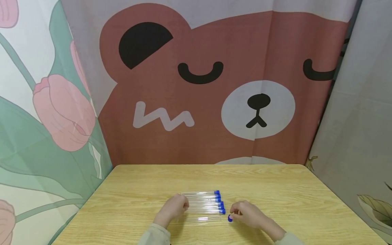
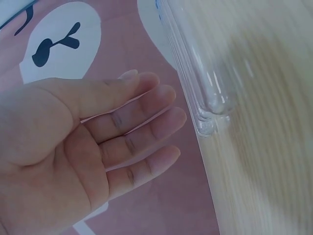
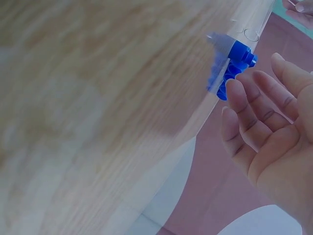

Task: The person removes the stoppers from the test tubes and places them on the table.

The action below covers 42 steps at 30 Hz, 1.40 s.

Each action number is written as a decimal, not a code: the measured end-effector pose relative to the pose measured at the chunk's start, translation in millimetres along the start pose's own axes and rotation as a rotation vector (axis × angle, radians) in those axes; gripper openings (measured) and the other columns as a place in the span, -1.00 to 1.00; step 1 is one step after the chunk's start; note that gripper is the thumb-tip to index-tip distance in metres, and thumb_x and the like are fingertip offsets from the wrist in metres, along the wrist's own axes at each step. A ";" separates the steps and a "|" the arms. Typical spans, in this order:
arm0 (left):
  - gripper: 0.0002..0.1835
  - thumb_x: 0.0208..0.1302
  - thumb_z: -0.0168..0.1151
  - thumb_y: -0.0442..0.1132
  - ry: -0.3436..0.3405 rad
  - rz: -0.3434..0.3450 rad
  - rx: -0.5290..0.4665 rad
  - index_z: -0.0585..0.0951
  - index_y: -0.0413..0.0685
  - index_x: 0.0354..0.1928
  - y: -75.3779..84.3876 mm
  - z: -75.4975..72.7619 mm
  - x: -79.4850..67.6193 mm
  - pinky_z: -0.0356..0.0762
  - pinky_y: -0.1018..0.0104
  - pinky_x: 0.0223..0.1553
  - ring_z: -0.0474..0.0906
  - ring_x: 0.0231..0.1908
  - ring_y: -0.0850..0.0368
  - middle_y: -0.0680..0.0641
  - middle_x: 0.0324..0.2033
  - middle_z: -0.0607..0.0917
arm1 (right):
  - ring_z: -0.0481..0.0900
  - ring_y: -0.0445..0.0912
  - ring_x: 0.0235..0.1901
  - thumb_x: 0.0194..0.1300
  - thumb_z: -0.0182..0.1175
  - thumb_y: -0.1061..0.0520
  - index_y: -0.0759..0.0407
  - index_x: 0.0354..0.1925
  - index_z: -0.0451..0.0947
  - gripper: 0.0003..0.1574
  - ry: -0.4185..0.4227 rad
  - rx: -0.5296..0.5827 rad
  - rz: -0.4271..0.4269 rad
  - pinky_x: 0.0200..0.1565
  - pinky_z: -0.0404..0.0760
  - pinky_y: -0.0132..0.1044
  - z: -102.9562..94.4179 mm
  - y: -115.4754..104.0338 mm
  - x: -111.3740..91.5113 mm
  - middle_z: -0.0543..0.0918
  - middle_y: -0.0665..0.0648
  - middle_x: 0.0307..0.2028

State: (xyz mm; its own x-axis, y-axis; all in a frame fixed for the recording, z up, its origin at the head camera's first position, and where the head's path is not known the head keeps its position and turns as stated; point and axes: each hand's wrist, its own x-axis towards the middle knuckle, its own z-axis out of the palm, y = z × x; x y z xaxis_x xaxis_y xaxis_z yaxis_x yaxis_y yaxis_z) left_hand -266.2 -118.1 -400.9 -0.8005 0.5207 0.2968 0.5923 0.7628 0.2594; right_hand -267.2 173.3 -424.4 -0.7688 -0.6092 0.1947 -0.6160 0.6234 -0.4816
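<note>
Several clear test tubes (image 1: 200, 201) with blue caps lie side by side on the table. Nearer me lies an uncapped tube (image 1: 202, 219), its mouth to the right. My left hand (image 1: 176, 207) is beside the rounded ends of the tubes; in the left wrist view its fingers are loosely bent around nothing, apart from the tube ends (image 2: 215, 100). A loose blue cap (image 1: 230, 218) sits just right of the uncapped tube's mouth. My right hand (image 1: 246, 213) is at this cap, fingertips overlapping it in the head view. Those fingers (image 3: 239, 100) are loosely bent with nothing between them.
The wood-grain table (image 1: 147, 180) reaches back to a curtain (image 1: 214, 143) printed with a brown bear. A tulip-patterned curtain (image 1: 36, 163) hangs on the left, and a pale one (image 1: 352, 136) hangs along the right side.
</note>
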 end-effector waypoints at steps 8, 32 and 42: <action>-0.81 -0.20 0.23 -0.58 -0.006 -0.021 0.040 0.65 -0.19 -0.51 3.0 1.2 1.6 0.52 0.35 -0.41 0.58 -0.42 0.08 -0.06 -0.50 0.66 | 0.32 -0.37 -0.59 0.16 0.18 0.08 0.15 -0.38 0.58 -0.84 -0.005 0.005 0.007 -0.59 0.37 -0.46 -0.1 -0.2 0.5 0.45 -0.22 -0.55; -0.79 -0.26 0.30 -0.59 -0.047 -0.047 0.132 0.65 -0.20 -0.50 6.5 5.9 6.1 0.53 0.29 -0.31 0.58 -0.45 0.11 -0.04 -0.51 0.65 | 0.33 -0.36 -0.60 0.17 0.17 0.08 0.15 -0.39 0.58 -0.85 -0.025 0.046 0.020 -0.59 0.38 -0.44 0.3 1.0 -0.9 0.46 -0.21 -0.55; -0.80 -0.24 0.30 -0.60 -0.067 -0.081 0.109 0.63 -0.23 -0.50 8.9 6.2 7.7 0.53 0.35 -0.40 0.58 -0.41 0.07 -0.09 -0.48 0.65 | 0.36 -0.38 -0.58 0.18 0.17 0.12 0.15 -0.41 0.58 -0.87 -0.021 0.040 -0.014 -0.57 0.40 -0.46 -0.7 1.7 -0.3 0.49 -0.21 -0.54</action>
State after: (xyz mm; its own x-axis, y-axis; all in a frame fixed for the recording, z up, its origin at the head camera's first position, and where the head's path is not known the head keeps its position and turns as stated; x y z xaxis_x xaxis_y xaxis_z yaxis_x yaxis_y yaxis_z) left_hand -267.6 -105.0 -402.0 -0.8518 0.4772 0.2160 0.5149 0.8385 0.1781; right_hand -268.1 174.9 -424.6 -0.7562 -0.6278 0.1842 -0.6189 0.5950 -0.5127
